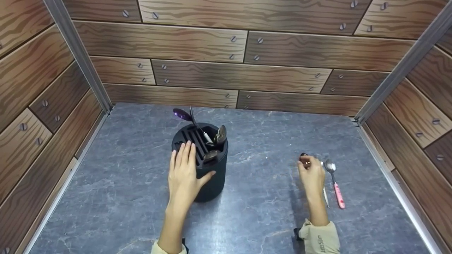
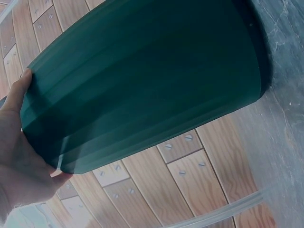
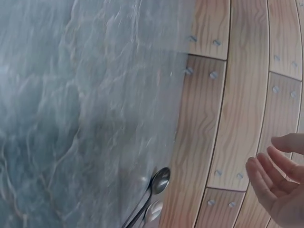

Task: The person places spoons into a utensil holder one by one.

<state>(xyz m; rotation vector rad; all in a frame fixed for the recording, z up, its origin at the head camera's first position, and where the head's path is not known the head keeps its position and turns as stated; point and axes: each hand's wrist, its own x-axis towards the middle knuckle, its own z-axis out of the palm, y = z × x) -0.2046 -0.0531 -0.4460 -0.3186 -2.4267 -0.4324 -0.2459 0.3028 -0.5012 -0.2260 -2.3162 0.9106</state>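
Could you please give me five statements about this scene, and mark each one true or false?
1. The left hand touches the black cylindrical utensil holder. True.
2. The holder lies on its side. False: it stands upright on the grey marbled table.
3. A metal spoon with a pink handle lies on the table. True.
4. The right hand grips that spoon. False: this hand holds nothing.
5. A glossy purple spoon stands in the holder. True.

Grey tabletop point(image 1: 254, 201) bears black holder point(image 1: 214, 185) and spoons point(image 1: 338, 193)
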